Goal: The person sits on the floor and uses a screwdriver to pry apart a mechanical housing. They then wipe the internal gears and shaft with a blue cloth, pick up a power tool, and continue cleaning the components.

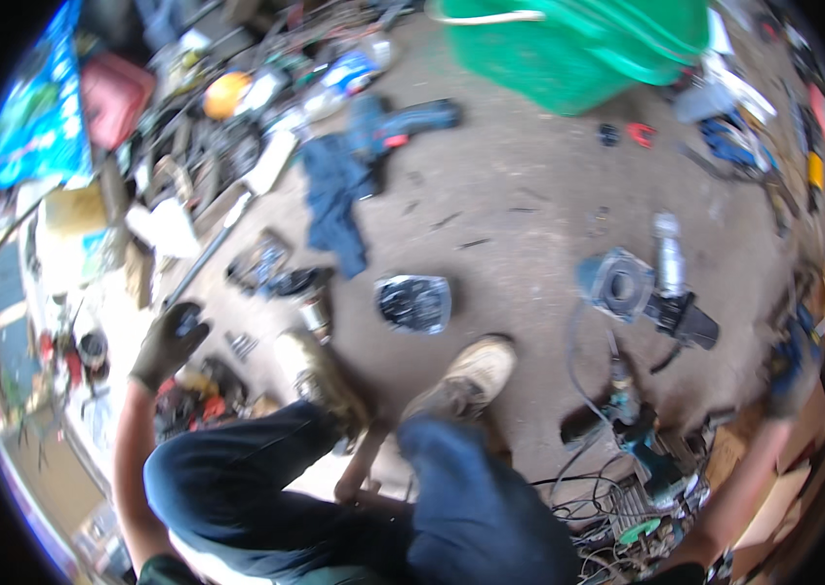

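My left hand (169,346), in a dark glove, is closed around the lower end of a long metal bar (206,255) at the left. My right hand (785,366), also gloved, is out at the far right beside tools and cardboard, blurred, so its grip is unclear. Between my boots and beyond them lies a small tray with a dark, shiny inside (412,302). Right of it are a square metal housing (617,283), a silver cylinder (668,253) and a teal power tool (651,453). A metal part (276,273) lies near my left boot.
A green plastic tub (578,49) stands at the top. A dark cloth (334,205) and a cordless tool (403,122) lie on the floor (491,175). Jumbled parts, a blue bag (32,117) and a red container (115,97) crowd the left; cables and cardboard (773,497) are at lower right.
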Demonstrator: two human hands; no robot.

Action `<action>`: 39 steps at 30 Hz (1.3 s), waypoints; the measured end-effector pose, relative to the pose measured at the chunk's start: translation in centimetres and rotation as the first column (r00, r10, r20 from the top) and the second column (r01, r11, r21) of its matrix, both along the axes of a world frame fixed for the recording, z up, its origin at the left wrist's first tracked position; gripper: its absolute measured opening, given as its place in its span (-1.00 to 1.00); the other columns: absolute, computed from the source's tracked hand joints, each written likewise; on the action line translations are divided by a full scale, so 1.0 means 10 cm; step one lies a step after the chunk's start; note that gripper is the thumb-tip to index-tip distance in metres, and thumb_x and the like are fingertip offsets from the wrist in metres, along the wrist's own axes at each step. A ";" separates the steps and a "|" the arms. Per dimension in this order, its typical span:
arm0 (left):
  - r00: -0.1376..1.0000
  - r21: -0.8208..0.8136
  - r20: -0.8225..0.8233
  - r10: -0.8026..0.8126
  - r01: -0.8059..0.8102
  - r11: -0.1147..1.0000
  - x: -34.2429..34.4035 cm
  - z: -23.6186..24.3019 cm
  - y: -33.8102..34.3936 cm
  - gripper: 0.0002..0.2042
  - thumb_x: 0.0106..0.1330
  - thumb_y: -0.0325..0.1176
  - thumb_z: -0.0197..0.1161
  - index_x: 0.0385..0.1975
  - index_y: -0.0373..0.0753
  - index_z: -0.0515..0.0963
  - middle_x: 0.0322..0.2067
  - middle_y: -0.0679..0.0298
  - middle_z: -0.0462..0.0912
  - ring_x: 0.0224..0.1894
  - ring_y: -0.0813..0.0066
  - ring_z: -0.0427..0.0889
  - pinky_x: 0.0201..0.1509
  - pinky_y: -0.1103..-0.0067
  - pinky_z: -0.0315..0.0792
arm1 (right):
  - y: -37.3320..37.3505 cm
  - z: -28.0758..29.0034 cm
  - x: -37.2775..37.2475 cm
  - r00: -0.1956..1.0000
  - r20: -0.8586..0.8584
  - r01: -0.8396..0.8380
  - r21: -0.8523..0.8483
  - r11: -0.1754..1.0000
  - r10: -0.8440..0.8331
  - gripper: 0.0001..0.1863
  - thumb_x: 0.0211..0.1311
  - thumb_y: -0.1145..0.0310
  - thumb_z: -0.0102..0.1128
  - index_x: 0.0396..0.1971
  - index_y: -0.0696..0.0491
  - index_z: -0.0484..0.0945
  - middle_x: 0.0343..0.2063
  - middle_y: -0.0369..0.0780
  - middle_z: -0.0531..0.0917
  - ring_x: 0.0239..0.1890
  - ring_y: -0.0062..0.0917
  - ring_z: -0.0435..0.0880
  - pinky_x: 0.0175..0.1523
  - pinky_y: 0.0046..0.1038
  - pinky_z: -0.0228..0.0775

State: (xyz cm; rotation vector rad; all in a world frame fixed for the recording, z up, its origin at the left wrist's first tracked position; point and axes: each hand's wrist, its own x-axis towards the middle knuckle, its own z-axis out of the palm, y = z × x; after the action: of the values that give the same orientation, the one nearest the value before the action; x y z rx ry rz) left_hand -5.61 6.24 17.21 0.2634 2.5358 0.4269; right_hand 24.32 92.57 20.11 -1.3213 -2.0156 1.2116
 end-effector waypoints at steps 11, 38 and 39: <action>0.883 0.130 -0.458 -0.101 0.178 0.975 0.05 0.24 0.60 -0.22 0.26 -0.25 0.53 0.47 -0.24 0.32 0.43 -0.04 0.34 0.49 -0.03 0.30 0.51 0.22 0.29 | -3.35 0.24 -1.69 0.823 -0.161 -0.542 -0.505 0.671 0.544 -0.39 0.07 0.41 0.31 0.20 0.21 0.60 -0.31 -0.26 0.68 -0.46 -0.70 0.55 -0.36 -0.67 0.41; 0.907 -0.297 -0.177 -0.383 0.322 0.899 -0.31 -1.41 -1.10 -0.74 0.25 -0.08 0.41 -0.21 -0.06 0.61 -0.27 0.22 0.64 -0.16 0.16 0.69 -0.09 0.28 0.55 | -5.05 -1.32 -2.58 0.014 0.526 -0.944 -0.272 0.184 0.850 -0.51 0.20 0.21 0.43 0.08 0.12 0.60 -0.13 0.04 0.71 -0.08 -0.04 0.74 0.03 -0.12 0.57; 0.882 -0.318 -0.204 -0.425 0.351 0.881 -0.36 -1.41 -1.09 -0.74 0.26 -0.08 0.41 -0.21 -0.06 0.61 -0.28 0.23 0.63 -0.16 0.17 0.68 -0.10 0.28 0.55 | -5.06 -1.31 -2.59 0.004 0.537 -0.948 -0.267 0.175 0.844 -0.51 0.19 0.21 0.44 0.08 0.11 0.61 -0.13 0.04 0.71 -0.08 -0.05 0.74 0.04 -0.13 0.58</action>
State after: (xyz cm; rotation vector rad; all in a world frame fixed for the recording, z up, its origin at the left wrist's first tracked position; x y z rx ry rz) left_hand -9.19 -4.68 3.10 0.7582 2.6665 -0.1284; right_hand -1.59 42.02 7.05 0.0531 -3.6394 0.9504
